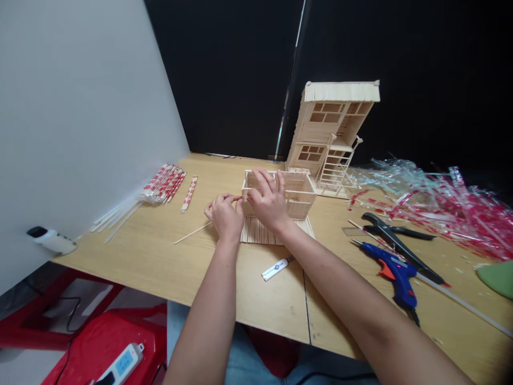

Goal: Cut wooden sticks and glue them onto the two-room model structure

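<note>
A small model frame of thin wooden sticks (300, 198) stands on the table, with a slatted stick panel (256, 231) at its front. My right hand (270, 202) reaches over the front left of the frame, fingers stretched and apart, thumb near the left corner. Beside that same corner, my left hand (226, 215) is closed, thumb and fingertips together. A thin wooden stick (192, 233) runs out to the left from under my left hand; its other end is hidden by the fingers.
Behind stands a two-storey stick house (332, 128). To the right lie a blue glue gun (395, 270), a black-handled tool (390, 240) and crumpled plastic wrappers (452, 198). Wrapped sticks (164, 183) and white glue sticks (116, 214) lie left. A white labelled knife-like item (276, 268) is near the front.
</note>
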`<state>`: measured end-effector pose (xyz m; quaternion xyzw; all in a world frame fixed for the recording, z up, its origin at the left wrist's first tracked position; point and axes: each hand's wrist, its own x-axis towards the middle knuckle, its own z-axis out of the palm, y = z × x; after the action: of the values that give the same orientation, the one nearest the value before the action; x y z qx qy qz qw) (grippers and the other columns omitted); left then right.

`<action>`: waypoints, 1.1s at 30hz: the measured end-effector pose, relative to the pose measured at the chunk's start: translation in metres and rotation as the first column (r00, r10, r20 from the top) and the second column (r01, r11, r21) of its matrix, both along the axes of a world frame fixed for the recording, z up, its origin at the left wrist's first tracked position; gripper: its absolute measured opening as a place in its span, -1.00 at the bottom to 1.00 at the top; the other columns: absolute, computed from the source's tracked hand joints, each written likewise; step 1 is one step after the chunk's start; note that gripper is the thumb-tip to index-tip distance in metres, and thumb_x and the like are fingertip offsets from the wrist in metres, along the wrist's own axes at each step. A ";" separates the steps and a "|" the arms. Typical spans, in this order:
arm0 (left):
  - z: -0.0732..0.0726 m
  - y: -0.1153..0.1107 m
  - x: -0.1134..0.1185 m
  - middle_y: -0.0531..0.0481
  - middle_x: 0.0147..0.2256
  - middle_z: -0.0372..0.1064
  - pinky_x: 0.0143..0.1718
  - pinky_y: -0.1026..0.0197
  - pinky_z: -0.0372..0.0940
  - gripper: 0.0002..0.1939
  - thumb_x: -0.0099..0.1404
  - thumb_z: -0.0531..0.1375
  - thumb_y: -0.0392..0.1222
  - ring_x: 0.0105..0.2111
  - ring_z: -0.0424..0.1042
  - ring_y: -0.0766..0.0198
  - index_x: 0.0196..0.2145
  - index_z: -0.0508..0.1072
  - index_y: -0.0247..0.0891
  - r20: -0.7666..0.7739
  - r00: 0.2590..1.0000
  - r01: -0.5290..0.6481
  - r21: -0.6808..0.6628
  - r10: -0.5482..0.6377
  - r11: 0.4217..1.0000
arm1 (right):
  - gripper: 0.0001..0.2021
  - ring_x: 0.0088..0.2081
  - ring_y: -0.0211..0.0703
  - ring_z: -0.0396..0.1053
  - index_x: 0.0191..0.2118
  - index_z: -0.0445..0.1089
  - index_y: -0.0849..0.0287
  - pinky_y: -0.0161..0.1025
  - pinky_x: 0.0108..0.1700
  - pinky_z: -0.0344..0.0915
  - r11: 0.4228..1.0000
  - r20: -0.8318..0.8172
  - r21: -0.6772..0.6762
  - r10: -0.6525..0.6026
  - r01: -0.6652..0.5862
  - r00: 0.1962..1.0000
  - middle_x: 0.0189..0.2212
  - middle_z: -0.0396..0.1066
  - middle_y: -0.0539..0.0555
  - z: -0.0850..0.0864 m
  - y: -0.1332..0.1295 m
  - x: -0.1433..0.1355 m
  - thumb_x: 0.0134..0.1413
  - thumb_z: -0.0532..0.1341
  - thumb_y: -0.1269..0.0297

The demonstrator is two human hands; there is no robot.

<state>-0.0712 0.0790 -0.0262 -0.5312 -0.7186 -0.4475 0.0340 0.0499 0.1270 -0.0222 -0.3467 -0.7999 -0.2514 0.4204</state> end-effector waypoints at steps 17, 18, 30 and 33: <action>0.000 0.000 0.000 -0.04 -0.13 0.51 0.15 -0.06 -0.03 -0.87 0.32 0.20 -0.18 -0.03 0.41 0.10 -0.29 0.59 -0.11 -0.015 1.000 0.001 -0.001 -0.001 1.000 | -0.78 0.23 -0.02 0.27 -0.33 0.49 0.11 0.18 0.36 -0.08 0.995 0.005 0.073 0.074 -0.074 0.997 0.20 0.37 0.13 -0.004 0.004 0.000 0.30 0.12 0.37; 0.000 0.000 0.000 -0.03 -0.13 0.51 0.15 -0.06 -0.03 -0.87 0.31 0.21 -0.19 -0.03 0.41 0.10 -0.29 0.59 -0.11 -0.017 1.000 0.002 0.000 -0.002 1.000 | -0.78 0.23 -0.02 0.28 -0.34 0.49 0.12 0.17 0.35 -0.07 0.994 0.008 0.083 0.073 -0.073 0.997 0.20 0.37 0.13 -0.004 0.005 0.000 0.30 0.13 0.36; 0.001 -0.001 0.001 -0.03 -0.13 0.51 0.15 -0.06 -0.04 -0.87 0.31 0.21 -0.20 -0.02 0.41 0.09 -0.30 0.58 -0.11 -0.027 1.000 0.006 0.004 -0.005 1.000 | -0.77 0.21 0.00 0.29 -0.35 0.50 0.11 0.18 0.34 -0.06 0.993 0.007 0.092 0.072 -0.072 0.997 0.20 0.37 0.11 -0.005 0.007 0.000 0.31 0.13 0.33; 0.001 0.000 0.001 -0.03 -0.12 0.51 0.15 -0.06 -0.04 -0.87 0.32 0.20 -0.19 -0.02 0.40 0.09 -0.29 0.58 -0.10 -0.024 1.000 0.001 -0.007 -0.001 1.000 | -0.76 0.21 0.00 0.29 -0.36 0.50 0.10 0.18 0.34 -0.07 0.994 0.010 0.090 0.064 -0.065 0.998 0.20 0.37 0.11 -0.004 0.006 0.001 0.32 0.13 0.31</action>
<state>-0.0703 0.0786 -0.0257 -0.5369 -0.7195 -0.4387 0.0404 0.0508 0.1334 -0.0260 -0.3003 -0.8000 -0.2748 0.4407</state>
